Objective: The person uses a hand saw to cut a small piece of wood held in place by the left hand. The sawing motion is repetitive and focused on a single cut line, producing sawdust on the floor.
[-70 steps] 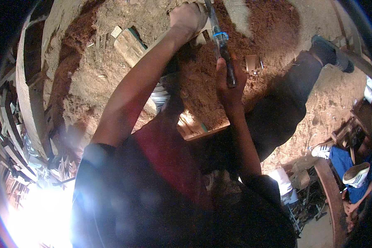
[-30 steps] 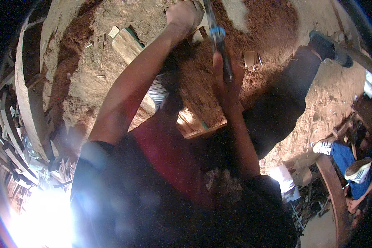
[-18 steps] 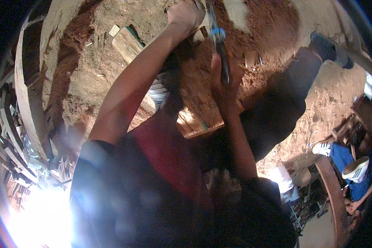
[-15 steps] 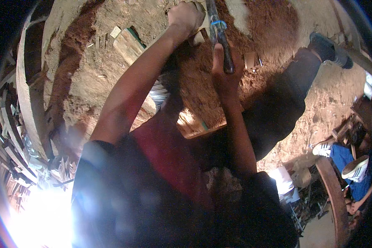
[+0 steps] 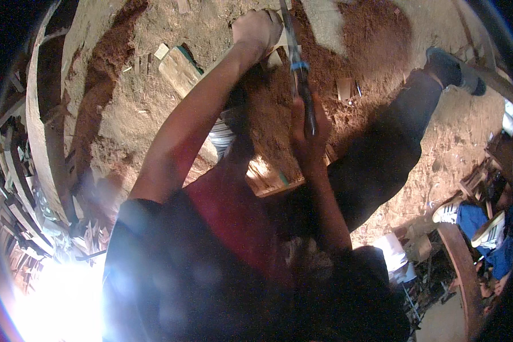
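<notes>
right hand [image 5: 309, 128] grips dark tool handle [image 5: 302, 94] | left hand [image 5: 256, 29] closed on pale wood piece [image 5: 276, 48] | sawdust ground [image 5: 125, 108]

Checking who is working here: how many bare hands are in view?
2. The left hand is at the top, closed on a pale wood piece; the right hand is just below, gripping the dark-handled tool. A co-worker's hands may be hidden at the right rim.
</notes>
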Motion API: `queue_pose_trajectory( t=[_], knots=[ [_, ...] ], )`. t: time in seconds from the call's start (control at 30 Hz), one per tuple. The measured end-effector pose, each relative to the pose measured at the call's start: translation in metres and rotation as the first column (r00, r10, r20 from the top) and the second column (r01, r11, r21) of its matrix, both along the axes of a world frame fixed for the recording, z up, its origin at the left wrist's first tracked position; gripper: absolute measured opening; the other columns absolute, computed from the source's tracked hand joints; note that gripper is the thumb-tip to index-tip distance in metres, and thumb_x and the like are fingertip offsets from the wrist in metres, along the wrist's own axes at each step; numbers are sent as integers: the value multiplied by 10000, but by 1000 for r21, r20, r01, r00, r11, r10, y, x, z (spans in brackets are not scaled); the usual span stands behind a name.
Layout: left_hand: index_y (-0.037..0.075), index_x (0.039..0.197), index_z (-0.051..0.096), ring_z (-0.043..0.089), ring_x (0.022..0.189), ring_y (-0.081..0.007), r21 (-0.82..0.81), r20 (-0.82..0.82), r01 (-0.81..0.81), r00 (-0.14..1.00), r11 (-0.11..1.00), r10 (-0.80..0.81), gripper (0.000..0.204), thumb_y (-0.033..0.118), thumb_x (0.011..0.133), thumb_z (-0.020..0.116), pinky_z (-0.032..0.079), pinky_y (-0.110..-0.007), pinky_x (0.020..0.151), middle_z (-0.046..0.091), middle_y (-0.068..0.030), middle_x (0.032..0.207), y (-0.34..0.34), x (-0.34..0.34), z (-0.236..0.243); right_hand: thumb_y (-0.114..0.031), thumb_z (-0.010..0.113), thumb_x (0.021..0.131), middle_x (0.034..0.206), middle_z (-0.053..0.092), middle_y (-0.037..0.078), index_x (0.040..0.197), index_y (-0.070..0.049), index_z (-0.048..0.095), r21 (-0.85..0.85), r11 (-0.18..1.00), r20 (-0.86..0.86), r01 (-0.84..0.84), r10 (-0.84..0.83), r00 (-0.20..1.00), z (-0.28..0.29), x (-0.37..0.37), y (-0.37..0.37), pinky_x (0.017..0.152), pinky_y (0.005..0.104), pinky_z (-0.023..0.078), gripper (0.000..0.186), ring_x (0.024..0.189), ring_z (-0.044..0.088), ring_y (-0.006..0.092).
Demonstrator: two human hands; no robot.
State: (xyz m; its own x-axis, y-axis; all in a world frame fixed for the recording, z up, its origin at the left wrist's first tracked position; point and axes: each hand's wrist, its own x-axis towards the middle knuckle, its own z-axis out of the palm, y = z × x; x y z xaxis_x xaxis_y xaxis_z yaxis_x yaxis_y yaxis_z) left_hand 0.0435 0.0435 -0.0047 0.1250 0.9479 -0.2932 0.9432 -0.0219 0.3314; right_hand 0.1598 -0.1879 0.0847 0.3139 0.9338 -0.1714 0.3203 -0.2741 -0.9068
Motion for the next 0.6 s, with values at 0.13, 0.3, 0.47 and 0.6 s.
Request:
queue_pose_trajectory(
  t=[0.13, 0.3, 0.47, 0.6],
  knots=[
    [39, 1045, 757, 747, 961, -409, -41, -14, 13, 1000, 999, -13, 440, 340, 1025, 436, 610, -502, 819, 745, -247, 1026, -4, 13, 10, -231, 610, 1055, 756, 639, 51, 1091, 14, 664, 61, 995, -5, 74, -74, 997, -3, -1, 0, 582, 302, 454, 253, 664, 583, 107],
    [33, 1044, 760, 736, 976, -435, -76, -55, 81, 995, 994, -86, 483, 379, 1025, 423, 600, -515, 856, 737, -264, 1047, -5, 10, 14, -221, 597, 1059, 818, 681, 80, 1181, 23, 662, -33, 998, -6, 61, -61, 998, 13, -4, 28, 630, 310, 498, 280, 708, 625, 129],
    [29, 1055, 773, 739, 1012, -421, 3, -35, 16, 999, 1000, -16, 440, 348, 976, 480, 596, -483, 898, 740, -239, 1127, -6, 8, 5, -233, 612, 1055, 796, 670, 51, 1178, 1, 666, 60, 995, 111, 80, -87, 990, -1, -11, -18, 634, 310, 494, 270, 708, 619, 124],
    [-11, 1121, 699, 710, 1034, -433, -176, 57, -8, 998, 984, 19, 467, 406, 999, 529, 575, -540, 897, 723, -258, 1073, -4, 22, 36, -234, 607, 1057, 827, 703, 73, 1266, 8, 649, -167, 986, -30, 21, -26, 999, 13, 13, 36, 663, 311, 514, 323, 745, 659, 149]
  ],
)
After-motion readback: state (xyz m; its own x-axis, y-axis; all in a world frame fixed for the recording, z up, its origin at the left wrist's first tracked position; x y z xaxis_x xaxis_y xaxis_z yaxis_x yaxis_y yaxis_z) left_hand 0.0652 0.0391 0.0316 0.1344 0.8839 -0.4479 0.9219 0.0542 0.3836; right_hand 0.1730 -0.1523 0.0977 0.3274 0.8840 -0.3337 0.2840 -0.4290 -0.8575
